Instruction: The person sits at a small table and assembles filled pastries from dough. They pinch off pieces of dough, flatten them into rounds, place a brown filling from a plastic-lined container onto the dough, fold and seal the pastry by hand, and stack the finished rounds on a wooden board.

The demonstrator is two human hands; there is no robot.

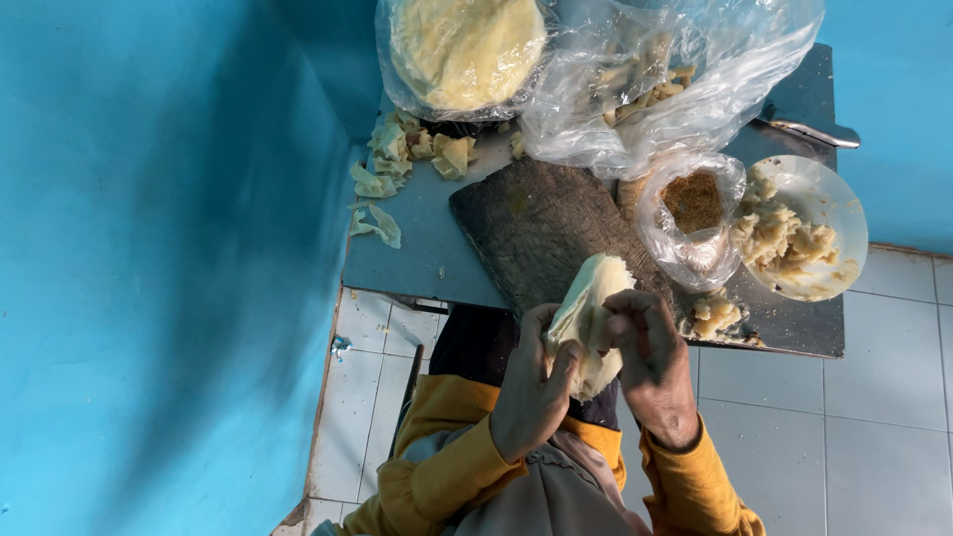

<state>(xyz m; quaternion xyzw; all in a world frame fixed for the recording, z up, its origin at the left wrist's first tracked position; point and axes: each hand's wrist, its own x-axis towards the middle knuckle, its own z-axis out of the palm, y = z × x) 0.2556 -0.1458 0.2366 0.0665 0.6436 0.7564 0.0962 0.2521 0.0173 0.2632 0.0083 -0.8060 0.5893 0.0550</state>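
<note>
Seen from above, both hands work a pale yellow, thin folded dough wrapper (588, 323), held in the air just off the near edge of the grey-blue counter (417, 248). The left hand (531, 387) cups it from below, its fingers (566, 362) closed on the lower fold; the right hand (650, 352) curls over the upper right side, its fingers (623, 313) pinching the edge. Folding it cleanly seems to call for light, even pressure so the thin sheet does not tear. The wrapper lies between the two sets of fingers, its top corner poking free above them. Beyond lie a dark wooden cutting board (541, 228), a white round bowl of crumbly filling (804, 233) and clear plastic bags (675, 79).
</note>
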